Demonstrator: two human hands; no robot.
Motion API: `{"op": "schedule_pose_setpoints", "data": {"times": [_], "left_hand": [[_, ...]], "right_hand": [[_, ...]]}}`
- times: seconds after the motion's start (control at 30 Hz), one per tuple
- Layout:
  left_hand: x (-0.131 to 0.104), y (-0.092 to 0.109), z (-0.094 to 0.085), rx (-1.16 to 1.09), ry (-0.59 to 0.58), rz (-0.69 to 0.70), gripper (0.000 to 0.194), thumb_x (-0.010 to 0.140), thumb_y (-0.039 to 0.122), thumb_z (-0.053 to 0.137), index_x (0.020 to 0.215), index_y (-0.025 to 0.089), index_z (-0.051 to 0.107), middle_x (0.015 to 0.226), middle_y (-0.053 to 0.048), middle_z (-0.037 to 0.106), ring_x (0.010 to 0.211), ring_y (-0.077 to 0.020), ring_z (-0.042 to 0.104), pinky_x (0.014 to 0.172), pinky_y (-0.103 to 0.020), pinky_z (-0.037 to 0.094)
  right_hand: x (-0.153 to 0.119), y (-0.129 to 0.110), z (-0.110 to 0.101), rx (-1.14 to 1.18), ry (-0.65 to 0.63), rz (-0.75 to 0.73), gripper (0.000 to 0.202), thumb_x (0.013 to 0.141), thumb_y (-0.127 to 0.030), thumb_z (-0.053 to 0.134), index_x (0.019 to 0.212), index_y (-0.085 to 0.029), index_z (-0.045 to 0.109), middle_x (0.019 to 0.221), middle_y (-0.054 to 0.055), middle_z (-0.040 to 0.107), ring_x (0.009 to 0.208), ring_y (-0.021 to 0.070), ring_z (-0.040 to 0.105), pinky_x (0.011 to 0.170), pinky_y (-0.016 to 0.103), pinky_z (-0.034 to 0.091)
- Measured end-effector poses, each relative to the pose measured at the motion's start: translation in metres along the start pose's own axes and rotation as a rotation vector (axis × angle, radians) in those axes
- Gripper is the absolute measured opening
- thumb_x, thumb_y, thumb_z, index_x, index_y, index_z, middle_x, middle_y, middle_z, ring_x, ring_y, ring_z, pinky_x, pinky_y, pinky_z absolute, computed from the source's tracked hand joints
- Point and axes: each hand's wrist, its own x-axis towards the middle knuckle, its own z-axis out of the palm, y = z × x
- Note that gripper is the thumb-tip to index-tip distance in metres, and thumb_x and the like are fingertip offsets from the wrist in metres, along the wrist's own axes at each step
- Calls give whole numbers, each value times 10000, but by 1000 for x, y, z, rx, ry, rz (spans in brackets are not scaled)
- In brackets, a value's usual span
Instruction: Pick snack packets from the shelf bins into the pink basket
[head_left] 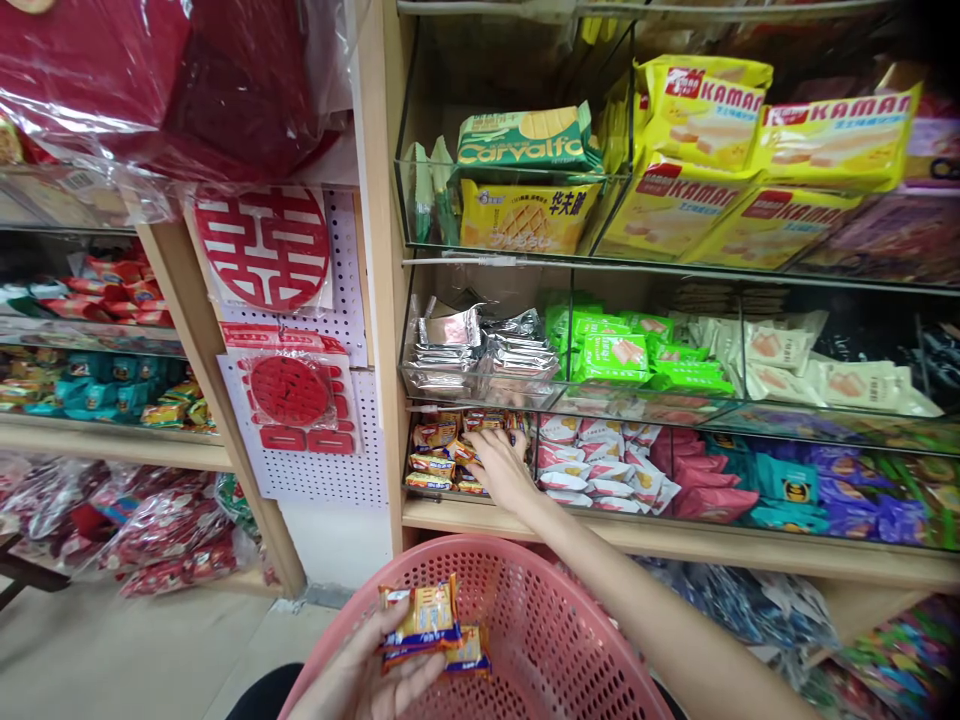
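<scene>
My left hand (375, 655) is closed round a few small wrapped snack packets (431, 612), yellow and orange with a dark blue edge. It holds them above a pink perforated plastic basket (577, 650). My right hand (501, 465) reaches into the lowest clear compartment at the left end of the shelf. Its fingers are stretched out over similar orange-brown wrapped snack packets (435, 466), touching them. The fingertips are partly lost among the wrappers, and I see nothing lifted in that hand.
White snack packets (592, 465) and pink ones (709, 485) fill the neighbouring compartments. Silver packets (446, 345) and green packets (611, 345) lie one tier above. A wooden upright (382, 300) borders the shelf on the left. Red bagged goods (172, 540) sit low at left.
</scene>
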Motion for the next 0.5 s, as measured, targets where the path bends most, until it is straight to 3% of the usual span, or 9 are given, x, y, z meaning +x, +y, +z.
{"op": "schedule_pose_setpoints", "data": {"times": [0.2, 0.33, 0.43, 0.5], "left_hand": [[6, -3, -9, -2, -33, 13, 581, 717, 190, 715, 1202, 9, 450, 1100, -243, 653, 1015, -339, 634, 813, -339, 578], [13, -5, -16, 9, -80, 50, 596, 698, 212, 736, 1205, 54, 466, 1158, -223, 636, 1092, -354, 587, 866, -362, 558], [15, -7, -16, 24, -72, 69, 579, 704, 223, 731, 1195, 52, 477, 1164, -220, 636, 1073, -345, 601, 873, -366, 558], [16, -9, -16, 33, -78, 71, 572, 712, 232, 724, 1200, 60, 481, 1155, -214, 643, 1053, -336, 615, 872, -369, 558]], "right_hand": [[-2, 1, -13, 116, 54, 25, 348, 844, -136, 492, 1186, -200, 483, 1149, 104, 593, 1064, 240, 536, 983, 505, 221], [-17, -13, -39, 251, 62, -9, 339, 844, -151, 502, 1180, -200, 492, 1132, 91, 577, 1011, 213, 542, 919, 436, 335], [-33, -31, -56, 537, -36, 13, 335, 806, -175, 565, 1137, -211, 531, 1028, 53, 597, 928, 187, 547, 843, 387, 413], [-43, -43, -60, 840, -203, 59, 388, 744, -186, 639, 1120, -210, 545, 941, 22, 602, 829, 154, 559, 769, 338, 456]]}}
